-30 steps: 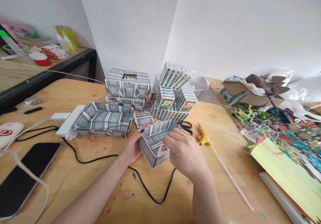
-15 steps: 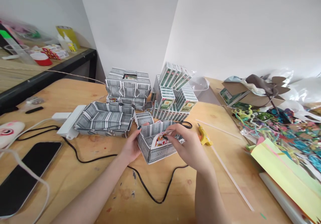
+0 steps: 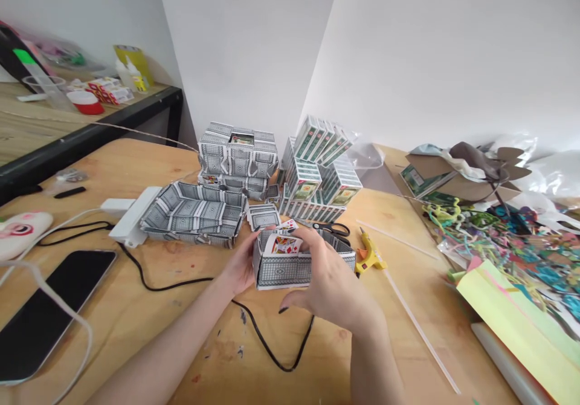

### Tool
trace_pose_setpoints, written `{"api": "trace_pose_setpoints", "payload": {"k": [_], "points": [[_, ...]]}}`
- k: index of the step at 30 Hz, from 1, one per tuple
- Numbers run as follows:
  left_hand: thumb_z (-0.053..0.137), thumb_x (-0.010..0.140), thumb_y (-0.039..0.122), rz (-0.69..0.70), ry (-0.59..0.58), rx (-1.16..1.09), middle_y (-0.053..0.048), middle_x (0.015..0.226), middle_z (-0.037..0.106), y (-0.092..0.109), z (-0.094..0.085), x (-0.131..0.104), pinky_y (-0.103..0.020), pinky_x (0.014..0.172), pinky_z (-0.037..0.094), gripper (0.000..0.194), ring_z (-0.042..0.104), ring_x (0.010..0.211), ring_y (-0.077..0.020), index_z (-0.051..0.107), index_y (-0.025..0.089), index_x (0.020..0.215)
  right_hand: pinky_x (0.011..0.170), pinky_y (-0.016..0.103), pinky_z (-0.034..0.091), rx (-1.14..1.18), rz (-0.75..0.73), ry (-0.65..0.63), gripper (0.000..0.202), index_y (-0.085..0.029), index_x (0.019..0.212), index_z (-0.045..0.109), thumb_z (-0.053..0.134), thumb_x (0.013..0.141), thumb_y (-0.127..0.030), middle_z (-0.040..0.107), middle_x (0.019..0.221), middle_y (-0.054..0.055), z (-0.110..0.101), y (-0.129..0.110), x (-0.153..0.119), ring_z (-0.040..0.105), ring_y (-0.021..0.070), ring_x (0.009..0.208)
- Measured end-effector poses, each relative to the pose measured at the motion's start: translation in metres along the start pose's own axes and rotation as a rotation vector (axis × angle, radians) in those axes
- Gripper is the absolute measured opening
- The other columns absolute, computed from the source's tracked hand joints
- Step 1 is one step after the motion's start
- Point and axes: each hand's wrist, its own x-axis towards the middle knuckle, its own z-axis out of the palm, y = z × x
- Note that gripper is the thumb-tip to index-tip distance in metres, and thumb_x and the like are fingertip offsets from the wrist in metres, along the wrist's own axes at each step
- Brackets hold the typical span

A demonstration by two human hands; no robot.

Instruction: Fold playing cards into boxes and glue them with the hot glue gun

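My left hand (image 3: pixel 240 267) grips the left end of a small open box made of grey-backed playing cards (image 3: pixel 281 272). A face-up playing card (image 3: pixel 281 245) leans inside it, behind the near wall. My right hand (image 3: pixel 334 284) reaches over the box's near side, fingertips at the card and thumb spread apart below; part of the box is hidden behind it. Just behind lies a pile of loose playing cards (image 3: pixel 263 216). Scissors (image 3: pixel 338 230) lie behind the box, partly covered. To its right is a yellow glue gun (image 3: pixel 370 252).
A larger card tray (image 3: pixel 190 236) sits left, beside a white power strip (image 3: pixel 133 217). Behind stand a card-covered chest (image 3: pixel 238 157) and stacked card packs (image 3: pixel 312 181). A black cable (image 3: pixel 272 353) loops in front. A phone (image 3: pixel 54 314) lies left, coloured scraps (image 3: pixel 512 248) right.
The box has turned so its long near wall faces me. My right thumb has come away from the card, and the hand has opened. The view has shifted slightly.
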Motion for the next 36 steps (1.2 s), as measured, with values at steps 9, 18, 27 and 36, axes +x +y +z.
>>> {"api": "trace_pose_setpoints", "payload": {"k": [9,18,27,36], "points": [[0.046,0.09,0.037,-0.148,0.055,0.121,-0.012,0.089,0.074,0.002,0.006,-0.002,-0.036,0.083,0.051,0.043,0.07,0.083,-0.0252,0.057,0.007,0.12,0.081,0.038,0.052,0.161,0.112,0.014,0.062,-0.024,0.127,0.032,0.066,0.076,-0.022,0.061,0.107,0.008,0.007,0.005,0.003,0.062,0.0233,0.097],[0.045,0.09,0.032,-0.171,0.11,0.151,-0.013,0.087,0.074,0.0,0.008,-0.001,-0.036,0.077,0.054,0.037,0.071,0.077,-0.0252,0.059,0.008,0.115,0.072,0.026,0.053,0.561,0.227,0.178,0.027,-0.023,0.11,0.047,0.047,0.084,-0.017,0.066,0.085,0.0,0.019,0.014,0.011,0.066,0.015,0.081],[0.05,0.087,0.034,-0.157,0.07,0.181,-0.013,0.085,0.074,-0.003,0.006,-0.002,-0.037,0.078,0.054,0.038,0.071,0.075,-0.0258,0.062,0.008,0.113,0.066,0.026,0.051,0.407,0.217,0.114,0.031,-0.023,0.113,0.051,0.047,0.083,-0.016,0.062,0.075,-0.001,0.012,0.013,0.008,0.062,0.0143,0.071],[0.054,0.086,0.033,-0.141,0.026,0.157,-0.012,0.09,0.074,-0.002,0.004,0.001,-0.036,0.081,0.053,0.036,0.07,0.084,-0.0263,0.062,0.009,0.112,0.071,0.027,0.053,0.443,0.195,0.092,0.03,-0.025,0.115,0.047,0.046,0.086,-0.017,0.064,0.083,0.0,0.011,0.013,0.009,0.065,0.0151,0.08]]}}
